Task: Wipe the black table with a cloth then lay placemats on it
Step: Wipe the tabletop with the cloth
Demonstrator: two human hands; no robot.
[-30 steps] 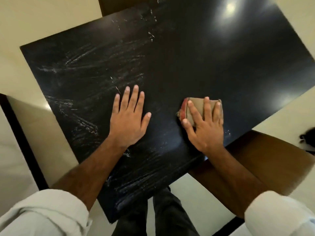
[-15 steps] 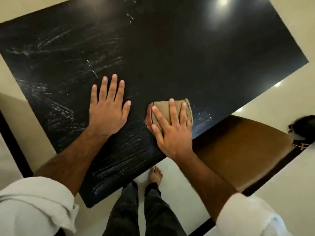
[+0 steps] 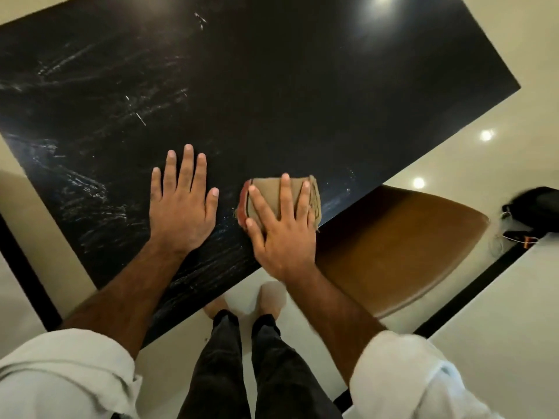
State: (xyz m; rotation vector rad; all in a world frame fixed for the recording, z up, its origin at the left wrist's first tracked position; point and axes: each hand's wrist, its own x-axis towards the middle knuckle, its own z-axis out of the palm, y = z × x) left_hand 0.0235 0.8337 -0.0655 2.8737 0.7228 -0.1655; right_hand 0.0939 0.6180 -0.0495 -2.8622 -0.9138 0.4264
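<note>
Folded tan cloth [image 3: 272,196] with a red edge along its left side, lying flat on the black table [image 3: 272,86] close to the table's near-right edge. The right hand [image 3: 282,225] lies palm-down on top of the cloth, fingers [image 3: 286,192] spread and extended, pressing it against the surface rather than curling around it (the thumb runs along the cloth's red left edge). The right side of the cloth shows past the fingers, its frayed corner reaching almost to the table edge.

Just beside the cloth, to its left and not touching it, the left hand [image 3: 181,204] rests flat on the table, palm down, fingers straight and held close together, thumb angled out toward the cloth. It holds nothing.

The tabletop is dark and glossy; pale streaks and smears [image 3: 90,182] cover its left half and the strip in front of the left hand, while the far-right portion appears clean and reflects a ceiling light [image 3: 378,0]. Fine specks show on the surface just right of the cloth.

Both forearms are bare, with white sleeves [image 3: 66,376] rolled up at the bottom of the view. Below the table edge, dark trousers [image 3: 242,367] and bare feet [image 3: 272,297] stand on a pale floor [image 3: 499,313]. A brown chair seat [image 3: 399,246] sits just under the table's right edge, and a dark object [image 3: 535,207], too blurred to identify, lies on the floor at far right.
</note>
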